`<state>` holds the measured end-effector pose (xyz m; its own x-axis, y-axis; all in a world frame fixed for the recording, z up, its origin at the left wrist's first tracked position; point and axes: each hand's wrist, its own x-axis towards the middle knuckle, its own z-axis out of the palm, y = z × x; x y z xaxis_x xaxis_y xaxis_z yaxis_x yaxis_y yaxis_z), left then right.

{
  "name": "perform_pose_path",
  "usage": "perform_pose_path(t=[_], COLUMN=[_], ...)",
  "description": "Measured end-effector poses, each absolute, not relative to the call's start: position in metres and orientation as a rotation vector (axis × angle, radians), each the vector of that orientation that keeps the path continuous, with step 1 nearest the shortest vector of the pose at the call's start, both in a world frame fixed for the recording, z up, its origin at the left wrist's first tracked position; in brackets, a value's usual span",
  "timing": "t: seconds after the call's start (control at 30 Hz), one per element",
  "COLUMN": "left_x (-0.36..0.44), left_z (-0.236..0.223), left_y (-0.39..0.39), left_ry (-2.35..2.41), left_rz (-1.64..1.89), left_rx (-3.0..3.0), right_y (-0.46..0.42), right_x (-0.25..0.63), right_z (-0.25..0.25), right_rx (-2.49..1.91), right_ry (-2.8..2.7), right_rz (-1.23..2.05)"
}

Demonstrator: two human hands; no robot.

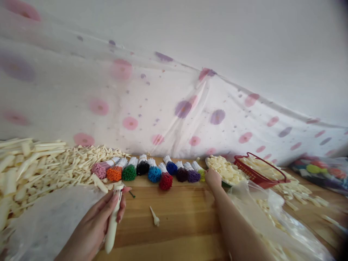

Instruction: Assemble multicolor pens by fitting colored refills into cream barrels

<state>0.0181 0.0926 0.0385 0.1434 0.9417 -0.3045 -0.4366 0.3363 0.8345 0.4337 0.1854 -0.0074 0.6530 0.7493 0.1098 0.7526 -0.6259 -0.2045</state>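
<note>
My left hand (107, 208) is wrapped round a cream plastic pen barrel (112, 228), held tilted with its wide slotted end up. A dark green tip (132, 194) shows just beyond these fingers; whether it touches the hand I cannot tell. My right hand (213, 178) reaches forward between the yellow-green-tipped bundle of sticks (202, 174) and a green-rimmed dish heaped with small cream parts (227, 168). Its fingertips are hidden, so any hold is not visible. On the wooden table (185, 224) between my hands lies one small pointed cream piece (154, 216).
Several white stick bundles with coloured tips, such as the red one (165, 180), stand in a row. Cream parts pile up at left (54, 170) behind a clear bag (59, 214). At right are a red basket (252, 173), an open plastic bag (282, 214) and a multicoloured bag (323, 168).
</note>
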Motion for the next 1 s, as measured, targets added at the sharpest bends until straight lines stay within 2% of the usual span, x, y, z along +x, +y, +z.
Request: perform_pose_path(t=[0.5, 1.0], left_x=[0.018, 0.022], left_z=[0.037, 0.041], left_y=[0.090, 0.089], left_ry=[0.926, 0.935], left_rz=[1.078, 1.092], left_rx=[0.766, 0.835], right_y=[0.171, 0.161], right_x=[0.435, 0.431], right_z=[-0.023, -0.032], right_rx=[-2.497, -2.206], right_ry=[-1.028, -1.193], right_rz=[0.019, 0.158])
